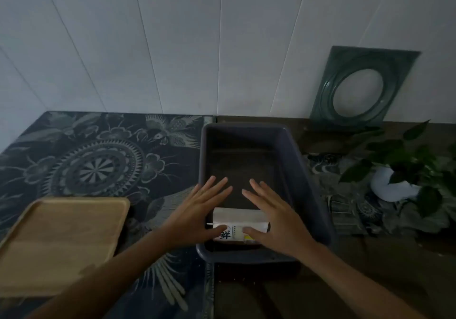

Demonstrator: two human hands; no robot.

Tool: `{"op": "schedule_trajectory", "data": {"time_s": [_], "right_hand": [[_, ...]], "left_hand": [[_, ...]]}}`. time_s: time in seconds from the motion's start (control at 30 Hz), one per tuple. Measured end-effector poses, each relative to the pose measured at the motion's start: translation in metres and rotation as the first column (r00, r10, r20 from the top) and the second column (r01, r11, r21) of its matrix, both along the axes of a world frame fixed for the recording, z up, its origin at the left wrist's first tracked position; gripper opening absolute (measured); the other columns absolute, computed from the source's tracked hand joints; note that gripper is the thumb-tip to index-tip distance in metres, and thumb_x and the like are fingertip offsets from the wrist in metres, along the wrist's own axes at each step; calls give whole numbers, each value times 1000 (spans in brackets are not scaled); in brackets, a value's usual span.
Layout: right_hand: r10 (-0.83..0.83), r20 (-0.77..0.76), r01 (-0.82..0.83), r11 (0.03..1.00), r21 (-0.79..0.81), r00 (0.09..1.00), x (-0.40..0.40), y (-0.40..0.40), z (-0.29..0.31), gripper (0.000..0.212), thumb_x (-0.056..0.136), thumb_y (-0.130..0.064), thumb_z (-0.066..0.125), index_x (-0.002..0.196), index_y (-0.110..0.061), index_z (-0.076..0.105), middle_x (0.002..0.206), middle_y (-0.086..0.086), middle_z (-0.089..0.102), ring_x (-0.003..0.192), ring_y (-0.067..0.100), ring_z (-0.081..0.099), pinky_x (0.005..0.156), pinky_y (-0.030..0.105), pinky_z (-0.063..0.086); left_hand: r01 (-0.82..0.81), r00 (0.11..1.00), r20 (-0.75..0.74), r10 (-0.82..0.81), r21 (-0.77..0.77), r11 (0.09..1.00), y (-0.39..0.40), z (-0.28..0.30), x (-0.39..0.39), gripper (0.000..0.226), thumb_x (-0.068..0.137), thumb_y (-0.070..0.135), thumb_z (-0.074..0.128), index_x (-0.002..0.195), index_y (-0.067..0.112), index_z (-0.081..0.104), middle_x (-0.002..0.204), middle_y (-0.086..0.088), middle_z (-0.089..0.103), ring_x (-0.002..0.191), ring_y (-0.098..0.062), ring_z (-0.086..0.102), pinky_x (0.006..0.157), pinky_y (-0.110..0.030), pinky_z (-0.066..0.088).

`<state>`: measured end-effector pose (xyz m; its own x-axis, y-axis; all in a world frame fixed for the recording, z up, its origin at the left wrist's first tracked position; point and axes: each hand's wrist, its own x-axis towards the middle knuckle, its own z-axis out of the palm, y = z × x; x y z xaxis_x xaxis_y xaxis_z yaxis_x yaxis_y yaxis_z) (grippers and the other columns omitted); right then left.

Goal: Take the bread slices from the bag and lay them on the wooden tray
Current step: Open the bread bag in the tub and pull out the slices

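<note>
A white bread bag with dark printed characters lies at the near end of a dark plastic bin. My left hand hovers over the bag's left side, fingers spread, thumb touching the bag's front. My right hand is over the bag's right side, fingers spread, thumb on the bag. Neither hand grips it. The wooden tray lies bare at the lower left on the patterned table. No loose bread slices are visible.
A patterned dark tablecloth covers the left of the table. A green square frame with a round opening leans on the white panelled wall. A leafy plant in a white pot stands at the right.
</note>
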<state>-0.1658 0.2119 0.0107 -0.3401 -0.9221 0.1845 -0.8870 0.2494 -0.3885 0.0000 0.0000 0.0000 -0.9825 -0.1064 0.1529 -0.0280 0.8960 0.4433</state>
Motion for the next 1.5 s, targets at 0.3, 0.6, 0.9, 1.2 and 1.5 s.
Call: {"op": "schedule_trajectory", "data": {"time_s": [0.3, 0.6, 0.9, 1.2, 1.5], "right_hand": [[-41, 115, 51, 994, -94, 993, -2, 13, -18, 50, 86, -21, 81, 133, -26, 67, 145, -10, 56, 133, 9, 51, 107, 29, 50], [-46, 65, 60, 970, -234, 997, 0, 14, -39, 25, 86, -17, 76, 111, -18, 76, 114, -5, 66, 110, 11, 62, 94, 23, 54], [-135, 113, 159, 959, -236, 984, 3, 12, -35, 26, 85, -7, 80, 110, -14, 77, 109, -4, 73, 106, 10, 64, 90, 20, 54], [-184, 236, 243, 936, -256, 954, 2, 9, -33, 20, 92, -16, 75, 112, -19, 78, 102, -14, 70, 98, 2, 65, 81, 24, 57], [-151, 251, 214, 946, -244, 956, 1, 5, -29, 31, 92, -7, 75, 122, -15, 76, 98, -1, 75, 89, 13, 70, 74, 37, 59]], "left_hand": [[-96, 992, -72, 105, 118, 988, 13, -11, 5, 54, 83, 18, 80, 134, 19, 63, 138, 3, 64, 142, -19, 47, 111, -52, 44], [-93, 980, -163, 116, 143, 985, 10, -10, 14, 33, 82, 12, 81, 115, 16, 76, 116, 2, 76, 108, -12, 71, 93, -37, 58], [-71, 978, -174, 114, 235, 969, -2, -13, 6, 23, 89, 15, 75, 112, 17, 77, 114, 4, 73, 102, -11, 70, 84, -34, 61], [-56, 976, -183, 116, 303, 951, -8, -11, 4, 29, 95, 18, 68, 123, 23, 71, 103, 4, 76, 88, -9, 70, 75, -34, 61], [65, 974, -228, -10, 237, 969, -5, -9, 3, 35, 90, 5, 71, 123, 16, 73, 101, -3, 70, 87, -16, 66, 69, -31, 59]]}}
